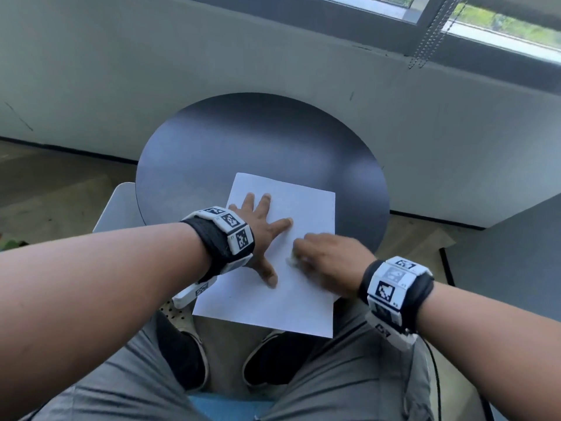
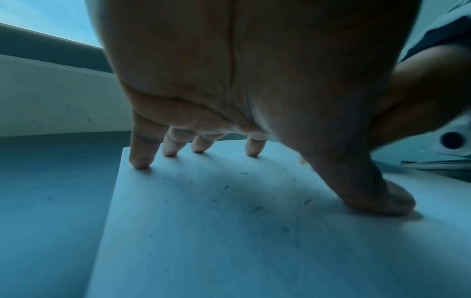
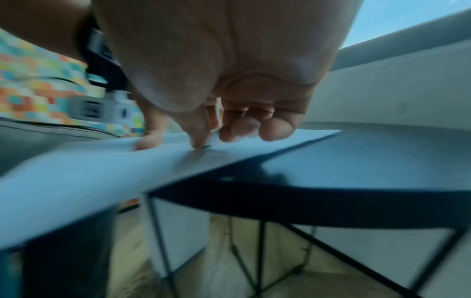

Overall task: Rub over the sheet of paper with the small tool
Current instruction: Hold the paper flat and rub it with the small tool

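A white sheet of paper [image 1: 303,202] lies on the near part of a round dark table [image 1: 243,141], and its near edge hangs over the rim. My left hand [image 1: 267,235] presses flat on the sheet's left half with fingers and thumb spread; the fingertips [image 2: 140,163] rest on the paper [image 2: 229,242], which is dotted with small dark crumbs. My right hand [image 1: 303,252] is blurred at the sheet's right middle, its curled fingers pinching a small whitish tool [image 1: 292,260] against the paper. In the right wrist view the thumb and fingers [image 3: 201,139] touch the sheet [image 3: 102,171]; the tool is mostly hidden.
A grey wall and a window with a hanging bead chain [image 1: 431,34] stand behind the table. A pale chair [image 1: 121,208] is at the table's left. My knees and dark shoes [image 1: 267,360] are under the near rim. Thin black table legs [image 3: 260,252] show below.
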{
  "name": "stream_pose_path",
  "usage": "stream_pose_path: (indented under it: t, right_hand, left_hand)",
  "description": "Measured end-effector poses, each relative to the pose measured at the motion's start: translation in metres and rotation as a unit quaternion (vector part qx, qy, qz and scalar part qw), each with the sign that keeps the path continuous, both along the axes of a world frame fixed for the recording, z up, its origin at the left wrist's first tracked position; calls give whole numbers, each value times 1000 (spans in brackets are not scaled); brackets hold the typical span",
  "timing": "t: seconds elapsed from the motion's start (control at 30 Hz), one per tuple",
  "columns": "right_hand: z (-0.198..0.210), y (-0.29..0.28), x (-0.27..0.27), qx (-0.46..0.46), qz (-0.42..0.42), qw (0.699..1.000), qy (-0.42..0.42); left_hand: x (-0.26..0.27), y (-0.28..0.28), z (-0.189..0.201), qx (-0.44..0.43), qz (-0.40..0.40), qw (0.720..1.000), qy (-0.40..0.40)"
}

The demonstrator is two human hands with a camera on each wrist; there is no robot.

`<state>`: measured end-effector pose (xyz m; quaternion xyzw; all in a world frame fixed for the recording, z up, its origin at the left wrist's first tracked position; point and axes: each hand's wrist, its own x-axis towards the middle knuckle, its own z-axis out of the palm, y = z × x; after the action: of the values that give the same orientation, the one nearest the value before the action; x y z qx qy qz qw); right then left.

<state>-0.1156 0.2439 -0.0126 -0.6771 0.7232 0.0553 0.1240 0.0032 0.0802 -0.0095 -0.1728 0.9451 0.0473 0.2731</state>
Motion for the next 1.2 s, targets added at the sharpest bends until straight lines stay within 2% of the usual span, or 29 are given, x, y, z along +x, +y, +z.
stream_pose_path:
  t: [0.07,0.13,0.2,0.3,0.37,0.4,0.5,0.57,0.63,0.7,0.8,0.83,0.87,0.97,1.0,1.03,1.1,1.17,1.2]
  right_hand:
    - [3,-7,-25,-9,-106,994,5]
    - [0,-9,-34,-29,-145,989,9]
    - [-6,-3,-21,-45,-91,995,19]
    - [-14,18,8,-43,72,996,12]
    - [-14,18,2,-27,88,996,16]
    - [-12,14,-6,-23,54,998,21]
    - [-2,-3,-36,-18,-129,991,-21]
    - [0,-9,-43,-12,-188,981,-38]
    - [0,-4,-33,-9,-144,989,-17]
    - [-3,8,-16,-29,-35,999,-14]
    - [-5,23,-2,-27,123,992,-21]
    - [-5,22,-3,-21,130,991,-17]
    - [-3,17,-6,-12,99,995,-7]
    - [2,-4,-39,9,-119,993,-22]
    - [2,-7,-47,11,-161,986,-31]
    - [2,-5,-48,4,-152,988,-20]
    - [2,2,-30,-18,-54,998,1]
    - [3,11,0,-13,42,999,-19]
    - [2,11,6,-10,64,998,-20]
  left_hand:
    - [0,0,0,11,-11,1000,5]
    - [-1,0,0,13,-24,1000,0]
    - [-3,1,1,8,-29,1000,-6]
    - [-3,3,4,-7,-41,999,-9]
    - [-1,4,5,-7,-44,999,-11]
    - [0,4,5,-3,-44,999,-11]
    - [-2,3,4,7,-35,999,-13]
    - [-3,3,6,7,-31,999,-18]
    - [-4,4,8,7,-27,1000,-14]
    - [-3,5,8,11,-16,1000,-2]
    - [-2,8,6,7,-8,1000,18]
    - [-3,9,5,3,-10,1000,20]
    - [-4,9,5,0,-11,1000,19]
    - [-6,10,8,-14,-17,1000,0]
    - [-6,10,9,-18,-18,1000,-7]
    - [-5,8,10,-20,-19,1000,-13]
    - [-3,6,10,-25,-18,999,-26]
    - [-2,4,8,-32,-21,999,-32]
    - [-3,4,8,-35,-25,998,-33]
